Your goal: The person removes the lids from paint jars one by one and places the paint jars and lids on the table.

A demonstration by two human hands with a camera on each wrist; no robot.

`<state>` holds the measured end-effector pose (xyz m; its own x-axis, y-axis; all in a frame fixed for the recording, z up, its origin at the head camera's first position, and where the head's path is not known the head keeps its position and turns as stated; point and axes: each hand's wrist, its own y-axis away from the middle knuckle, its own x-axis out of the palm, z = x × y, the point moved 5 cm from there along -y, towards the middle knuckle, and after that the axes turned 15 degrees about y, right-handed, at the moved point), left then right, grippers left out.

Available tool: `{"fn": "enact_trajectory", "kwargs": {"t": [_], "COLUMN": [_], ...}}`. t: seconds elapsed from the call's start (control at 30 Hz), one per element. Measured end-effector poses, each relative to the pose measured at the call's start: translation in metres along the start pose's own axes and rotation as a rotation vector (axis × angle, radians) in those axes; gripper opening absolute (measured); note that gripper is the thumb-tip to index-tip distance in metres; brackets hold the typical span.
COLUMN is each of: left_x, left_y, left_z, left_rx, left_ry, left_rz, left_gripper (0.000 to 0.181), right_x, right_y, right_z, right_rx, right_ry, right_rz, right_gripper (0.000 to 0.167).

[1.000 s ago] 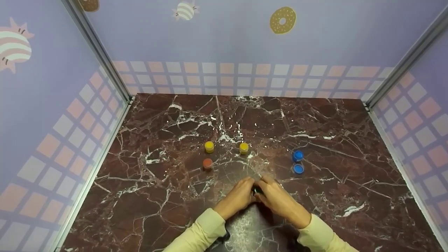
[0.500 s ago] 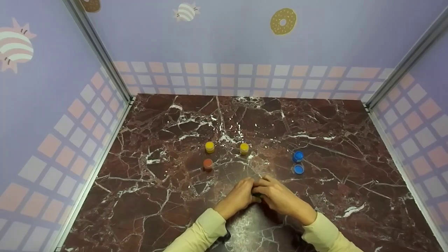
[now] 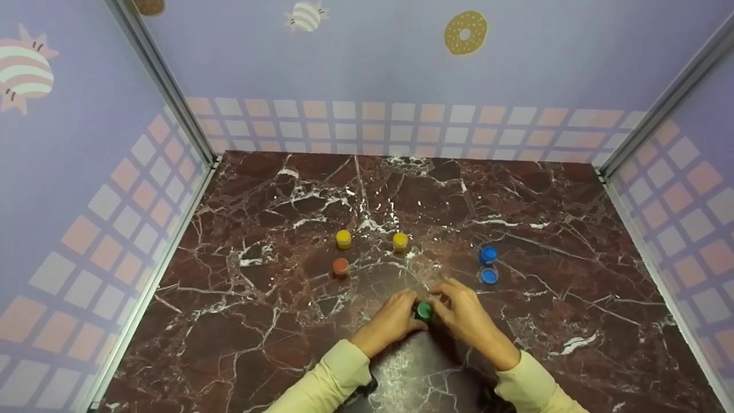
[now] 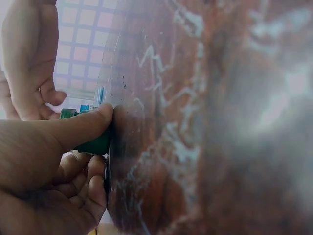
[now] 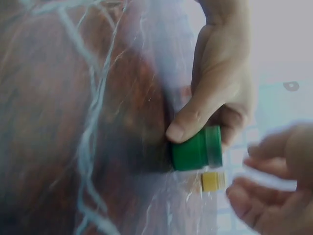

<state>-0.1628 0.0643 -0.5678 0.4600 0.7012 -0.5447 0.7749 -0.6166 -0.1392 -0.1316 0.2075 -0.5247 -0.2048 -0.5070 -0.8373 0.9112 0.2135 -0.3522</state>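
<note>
A small green paint jar point(image 3: 424, 311) stands upright on the marble-patterned table, near the front middle. My left hand point(image 3: 393, 318) holds it from the left side, thumb and fingers around its lower body; the right wrist view shows the thumb pressed on the green jar point(image 5: 190, 152). Just right of it is my right hand point(image 3: 464, 312), its fingers loosely bent. In the right wrist view a gap separates the right hand point(image 5: 274, 181) from the jar's top, and nothing is between its fingers. Whether the jar's lid is loose cannot be told.
Beyond the hands stand two yellow jars point(image 3: 343, 240) and an orange jar point(image 3: 340, 268). Farther right is an uncapped-looking blue jar point(image 3: 488, 256), with a round blue lid point(image 3: 489, 276) lying in front of it. Patterned walls point(image 3: 401, 126) enclose the table's back and sides.
My right hand covered the green jar's top, turned over it, and has now drawn back to the right, baring the green top. My left hand has kept its hold.
</note>
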Motion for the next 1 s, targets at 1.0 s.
{"fn": "enact_trajectory", "kwargs": {"t": [1.0], "left_x": [0.0], "left_y": [0.002], "left_z": [-0.001], "left_rx": [0.12], "left_ry": [-0.093], "left_rz": [-0.04], "left_gripper": [0.025], "right_x": [0.017], "right_y": [0.002], "right_z": [0.041], "right_rx": [0.084], "right_ry": [0.39], "right_rz": [-0.006], "right_gripper": [0.025]}}
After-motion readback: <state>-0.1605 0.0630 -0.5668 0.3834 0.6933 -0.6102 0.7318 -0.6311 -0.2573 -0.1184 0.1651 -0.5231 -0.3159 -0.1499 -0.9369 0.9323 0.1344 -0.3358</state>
